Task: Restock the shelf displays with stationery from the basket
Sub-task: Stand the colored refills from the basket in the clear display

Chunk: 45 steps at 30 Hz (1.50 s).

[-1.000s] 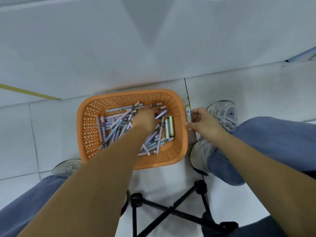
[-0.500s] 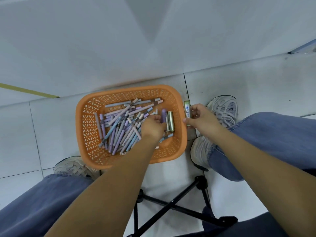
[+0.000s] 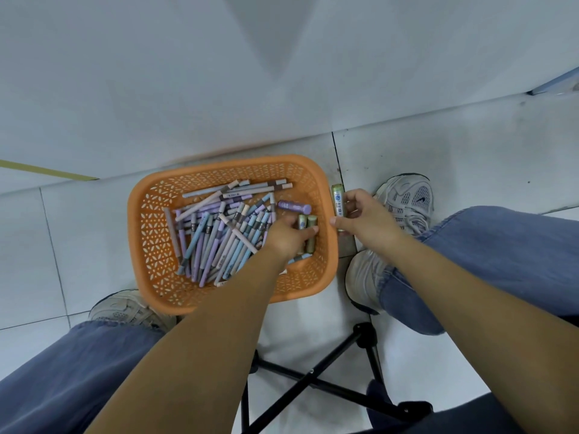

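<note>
An orange plastic basket [image 3: 147, 233] sits on the tiled floor between my feet, holding several pastel pens [image 3: 216, 236]. At its right end lie a purple tube [image 3: 294, 207] and two green tubes [image 3: 308, 233]. My left hand [image 3: 289, 236] reaches into the basket and curls its fingers round the green tubes. Just outside the basket's right rim, my right hand [image 3: 366, 219] holds another green tube [image 3: 337, 198] upright in its fingers.
My two shoes [image 3: 404, 202] [image 3: 131, 310] flank the basket, with my jeans-covered knees lower in view. Black crossed legs of a folding stool [image 3: 313, 374] stand below the basket. A white panel [image 3: 282, 73] rises right behind the basket.
My left hand has moved from the middle of the pen pile to the basket's right end and closed on the green tubes. My right hand stays beside the rim with its tube.
</note>
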### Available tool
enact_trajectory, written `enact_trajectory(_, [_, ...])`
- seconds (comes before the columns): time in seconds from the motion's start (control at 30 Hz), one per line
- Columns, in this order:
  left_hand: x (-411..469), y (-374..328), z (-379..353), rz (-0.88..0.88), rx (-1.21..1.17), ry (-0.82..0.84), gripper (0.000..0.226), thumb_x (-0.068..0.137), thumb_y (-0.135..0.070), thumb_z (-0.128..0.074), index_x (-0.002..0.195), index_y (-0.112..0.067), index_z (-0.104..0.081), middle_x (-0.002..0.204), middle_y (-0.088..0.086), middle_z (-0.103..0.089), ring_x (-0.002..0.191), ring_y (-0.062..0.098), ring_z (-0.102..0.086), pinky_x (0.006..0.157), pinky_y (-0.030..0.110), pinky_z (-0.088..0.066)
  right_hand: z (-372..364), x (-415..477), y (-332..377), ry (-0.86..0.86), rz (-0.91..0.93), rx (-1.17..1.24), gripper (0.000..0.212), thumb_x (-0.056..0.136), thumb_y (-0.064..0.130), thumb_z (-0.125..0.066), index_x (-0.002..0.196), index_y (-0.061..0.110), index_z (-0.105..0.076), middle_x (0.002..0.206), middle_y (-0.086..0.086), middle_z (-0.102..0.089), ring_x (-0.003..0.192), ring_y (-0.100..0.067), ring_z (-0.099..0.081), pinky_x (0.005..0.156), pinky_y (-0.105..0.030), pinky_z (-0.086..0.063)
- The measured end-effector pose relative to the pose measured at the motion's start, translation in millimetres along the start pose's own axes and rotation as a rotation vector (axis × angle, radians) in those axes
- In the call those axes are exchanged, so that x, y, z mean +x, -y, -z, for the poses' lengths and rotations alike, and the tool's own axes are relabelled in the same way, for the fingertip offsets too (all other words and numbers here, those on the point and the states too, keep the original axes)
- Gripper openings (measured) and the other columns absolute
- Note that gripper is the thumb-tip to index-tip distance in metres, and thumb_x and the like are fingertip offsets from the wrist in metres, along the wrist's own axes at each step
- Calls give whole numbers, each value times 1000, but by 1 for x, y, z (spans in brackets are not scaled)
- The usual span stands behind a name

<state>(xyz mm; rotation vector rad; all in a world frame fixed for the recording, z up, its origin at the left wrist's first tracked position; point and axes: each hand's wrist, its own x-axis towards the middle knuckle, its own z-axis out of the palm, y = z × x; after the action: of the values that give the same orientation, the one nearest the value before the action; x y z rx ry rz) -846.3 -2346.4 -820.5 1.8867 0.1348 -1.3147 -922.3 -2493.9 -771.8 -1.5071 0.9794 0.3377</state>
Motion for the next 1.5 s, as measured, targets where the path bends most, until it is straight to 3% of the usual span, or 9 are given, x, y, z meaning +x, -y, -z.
enact_trajectory(0.13, [-4,-2,8,-34,-18,44,26,97,-22,-63,121,-13,-65,111,6,-72,93,16,-67,66,16,-53,-1,-2,4,3,11,-18,34,82,3,-72,107,20,-55,100,-9,-62,87,-19,-63,69,-31,-59])
enact_trajectory(0.23, [-14,0,16,12,-109,85,24,101,-24,-56,123,-21,-62,108,3,-74,98,21,-70,78,30,-58,-1,-6,8,-13,31,-36,30,82,7,-73,101,25,-57,100,-11,-63,88,-23,-65,75,-38,-60])
enact_trajectory(0.33, [-25,11,28,93,-260,108,14,100,-22,-57,109,-29,-64,93,-3,-78,86,18,-75,67,32,-62,-5,-12,11,-93,107,-107,29,81,13,-73,101,27,-59,96,-7,-64,86,-22,-65,77,-42,-58])
enact_trajectory(0.5, [-37,33,64,141,-435,46,18,93,-12,-64,110,-15,-59,91,7,-77,87,21,-75,71,39,-62,-31,-15,19,-7,161,-160,30,84,19,-71,110,29,-58,104,9,-66,94,-8,-64,84,-33,-55])
enact_trajectory(0.83, [-48,80,120,131,-528,-145,18,94,-14,-65,110,-22,-63,104,8,-74,100,21,-71,79,40,-61,-115,15,-5,-86,-55,-344,31,90,12,-64,119,12,-53,114,-9,-63,85,-16,-53,68,-25,-39])
enact_trajectory(1.03, [-52,81,127,148,-612,-107,17,94,-9,-65,108,-19,-64,105,5,-73,97,17,-71,73,37,-62,-124,25,-7,-106,-82,-406,31,91,15,-64,120,9,-56,110,-11,-64,99,-31,-61,77,-33,-47])
enact_trajectory(1.2, [-59,62,117,114,-595,-58,28,87,-10,-74,114,-14,-64,112,9,-71,101,20,-70,79,38,-61,-114,-1,13,-34,27,-262,28,91,15,-64,119,12,-64,106,-2,-67,98,-24,-63,86,-38,-52])
enact_trajectory(1.37, [-85,7,107,-28,-621,110,27,86,-19,-76,112,-14,-70,107,7,-76,99,21,-71,87,39,-56,-99,-50,58,153,164,-14,25,87,13,-69,100,34,-68,97,0,-74,80,-11,-71,67,-22,-57])
enact_trajectory(1.5, [-134,-39,123,-218,-627,160,39,74,-24,-78,111,-15,-70,102,7,-75,88,19,-71,79,34,-56,-88,-88,111,196,327,42,30,88,3,-66,115,17,-66,102,-7,-72,88,-18,-71,74,-31,-59])
